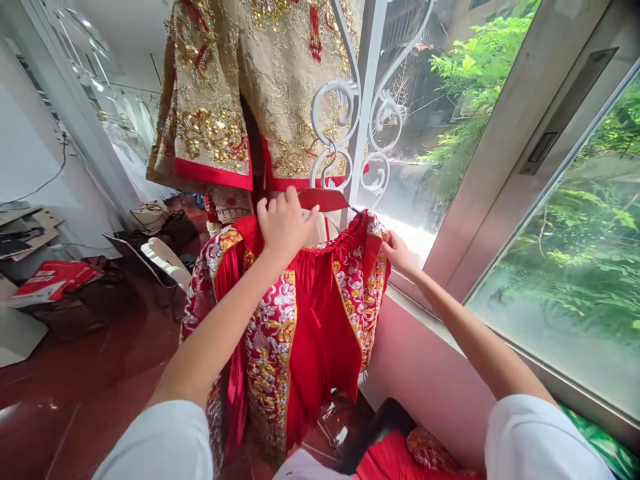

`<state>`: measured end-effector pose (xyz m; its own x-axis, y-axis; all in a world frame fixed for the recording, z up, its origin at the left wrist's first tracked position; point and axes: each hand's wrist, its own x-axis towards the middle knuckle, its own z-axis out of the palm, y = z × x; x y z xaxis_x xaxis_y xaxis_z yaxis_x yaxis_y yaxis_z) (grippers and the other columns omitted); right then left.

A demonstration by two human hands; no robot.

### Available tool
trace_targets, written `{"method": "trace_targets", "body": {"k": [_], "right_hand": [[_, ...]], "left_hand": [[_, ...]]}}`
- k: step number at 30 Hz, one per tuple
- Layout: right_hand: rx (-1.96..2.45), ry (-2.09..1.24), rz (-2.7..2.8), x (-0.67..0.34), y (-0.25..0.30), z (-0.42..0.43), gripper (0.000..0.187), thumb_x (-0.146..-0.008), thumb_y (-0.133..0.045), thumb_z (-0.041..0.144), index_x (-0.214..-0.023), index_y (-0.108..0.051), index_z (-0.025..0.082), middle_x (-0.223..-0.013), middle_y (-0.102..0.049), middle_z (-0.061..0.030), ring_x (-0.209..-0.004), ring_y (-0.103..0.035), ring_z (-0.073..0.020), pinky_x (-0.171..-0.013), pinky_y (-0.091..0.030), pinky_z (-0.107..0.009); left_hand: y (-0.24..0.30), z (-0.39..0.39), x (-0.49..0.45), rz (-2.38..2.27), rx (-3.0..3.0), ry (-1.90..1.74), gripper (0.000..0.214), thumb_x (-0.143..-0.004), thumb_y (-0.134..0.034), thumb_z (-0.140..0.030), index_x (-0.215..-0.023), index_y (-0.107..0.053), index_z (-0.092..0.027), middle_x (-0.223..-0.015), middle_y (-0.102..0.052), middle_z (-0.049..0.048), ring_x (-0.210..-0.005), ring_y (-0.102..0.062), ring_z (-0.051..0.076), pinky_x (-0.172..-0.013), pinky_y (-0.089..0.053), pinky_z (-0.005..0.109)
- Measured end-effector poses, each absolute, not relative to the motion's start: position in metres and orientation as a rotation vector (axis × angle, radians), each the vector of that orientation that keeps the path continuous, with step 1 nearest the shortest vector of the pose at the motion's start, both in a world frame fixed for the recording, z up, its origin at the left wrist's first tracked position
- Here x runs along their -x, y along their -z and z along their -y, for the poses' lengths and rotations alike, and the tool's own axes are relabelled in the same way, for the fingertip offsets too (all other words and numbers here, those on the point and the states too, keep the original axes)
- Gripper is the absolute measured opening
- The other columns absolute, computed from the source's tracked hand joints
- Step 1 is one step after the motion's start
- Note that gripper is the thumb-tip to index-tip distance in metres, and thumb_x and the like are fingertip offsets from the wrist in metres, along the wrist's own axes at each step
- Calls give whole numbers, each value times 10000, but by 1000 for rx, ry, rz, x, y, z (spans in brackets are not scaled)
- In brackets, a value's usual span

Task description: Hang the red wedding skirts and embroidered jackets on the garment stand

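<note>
A red skirt-like garment [313, 333] with gold and silver embroidered panels hangs from a red clothes hanger [327, 199]. The hanger's metal hook is at the white scrollwork. My left hand [285, 227] is over the left arm of the hanger, fingers bent across its top and thumb sticking out to the right; it covers that end of the hanger. At the garment's upper right edge, my right hand [399, 253] pinches the embroidered cloth between thumb and fingers, close to the hanger's dark right tip. The gathered red waistband droops between both hands.
A beige, gold-beaded garment [285, 87] with red trim hangs above and behind. White metal scrollwork [345, 100] stands before the window [575, 233] at right. A red box [55, 280] and dark bags lie at left. Red cloth [395, 457] lies low in front.
</note>
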<state>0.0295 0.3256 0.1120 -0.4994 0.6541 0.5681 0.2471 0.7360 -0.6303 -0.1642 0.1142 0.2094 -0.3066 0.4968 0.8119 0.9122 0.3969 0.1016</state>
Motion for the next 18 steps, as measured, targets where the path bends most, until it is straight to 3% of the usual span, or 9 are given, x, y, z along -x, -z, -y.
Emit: {"method": "trace_targets", "body": {"k": [3, 7, 11, 14, 16, 18], "right_hand": [[659, -484, 2205, -51, -123, -332, 420, -777, -484, 494, -987, -560, 138, -885, -640, -96, -773, -562, -215, -715, -472, -362], [538, -385, 2470, -91, -163, -339, 560, -758, -569, 496, -1214, -520, 174, -951, -669, -73, -783, -604, -225, -669, -482, -324], [627, -79, 2577, -102, -181, -327, 472, -800, -539, 411, -1226, -541, 206, -861, -679, -56, -690, -602, -207, -583, -437, -288], [812, 314, 2301, -87, -167, -305, 393, -829, -469, 293, -1202, -553, 203, -1000, -656, -101, -716, -590, -206, -553, -375, -275], [900, 366, 2054, -71, -154, -293, 307, -857, -422, 283, -1088, -594, 178, -1023, -638, -120, -742, -580, -201, -557, -350, -270], [966, 243, 1941, -55, -143, -285, 268, -865, -439, 362, -959, -591, 163, -884, -643, -103, -684, -553, -183, -552, -330, -265]], "left_hand": [[-208, -109, 188, 2025, 1327, 509, 433, -933, -312, -440, -1092, -536, -105, -944, -658, 178, -932, -624, 311, -752, -441, 381], [-207, -113, 200, 2011, 1367, 342, 450, -944, -284, -462, -1063, -541, -112, -844, -675, 150, -808, -662, 295, -597, -420, 310], [-207, -117, 196, 2010, 1355, 316, 486, -943, -254, -490, -1033, -548, -114, -784, -675, 138, -776, -670, 285, -566, -407, 297], [-207, -116, 194, 2027, 1328, 298, 493, -942, -251, -495, -1053, -544, -115, -772, -674, 138, -773, -671, 292, -570, -412, 304], [-208, -114, 192, 2042, 1312, 289, 486, -943, -261, -489, -1061, -546, -113, -779, -673, 142, -772, -670, 293, -576, -417, 305], [-210, -112, 190, 2058, 1297, 285, 477, -943, -272, -482, -1054, -552, -111, -792, -672, 148, -782, -669, 293, -584, -421, 302]]}}
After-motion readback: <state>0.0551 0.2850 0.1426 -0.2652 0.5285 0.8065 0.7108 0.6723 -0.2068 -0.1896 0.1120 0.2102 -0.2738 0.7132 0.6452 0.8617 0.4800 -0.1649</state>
